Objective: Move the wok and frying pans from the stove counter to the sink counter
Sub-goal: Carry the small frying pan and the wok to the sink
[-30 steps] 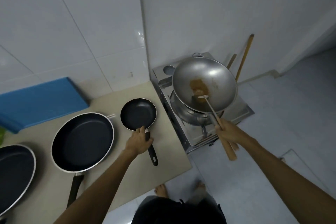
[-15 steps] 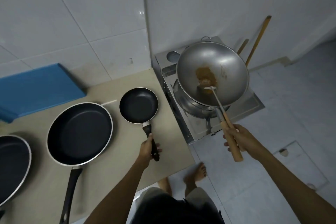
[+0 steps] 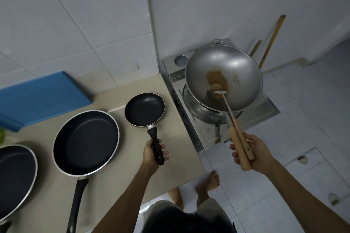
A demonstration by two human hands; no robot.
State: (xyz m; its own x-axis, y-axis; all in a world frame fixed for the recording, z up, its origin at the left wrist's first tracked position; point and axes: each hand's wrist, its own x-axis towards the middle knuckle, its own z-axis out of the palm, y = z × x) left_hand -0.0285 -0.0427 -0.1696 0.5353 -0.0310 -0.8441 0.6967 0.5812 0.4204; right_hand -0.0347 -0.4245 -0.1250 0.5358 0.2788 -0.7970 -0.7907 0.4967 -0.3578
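Observation:
A steel wok (image 3: pixel 238 73) with a brown patch inside hangs above the steel stove (image 3: pixel 200 130). My right hand (image 3: pixel 251 154) grips its wooden handle together with the wooden handle of a metal spatula (image 3: pixel 227 108) whose blade lies in the wok. A small black frying pan (image 3: pixel 144 108) rests on the beige counter (image 3: pixel 180 159); my left hand (image 3: pixel 151 153) is closed around its black handle. A medium black frying pan (image 3: pixel 86 142) sits to its left, and a large black pan (image 3: pixel 15 178) is cut off at the left edge.
A blue board (image 3: pixel 41 98) leans against the tiled wall behind the pans. Two wooden sticks (image 3: pixel 270 41) stand against the wall behind the stove. My bare feet (image 3: pixel 207 185) are on the tiled floor at the counter's front edge.
My left hand slid from the small pan's rim down its handle and closed around it. The wok stays held above the stove by my right hand.

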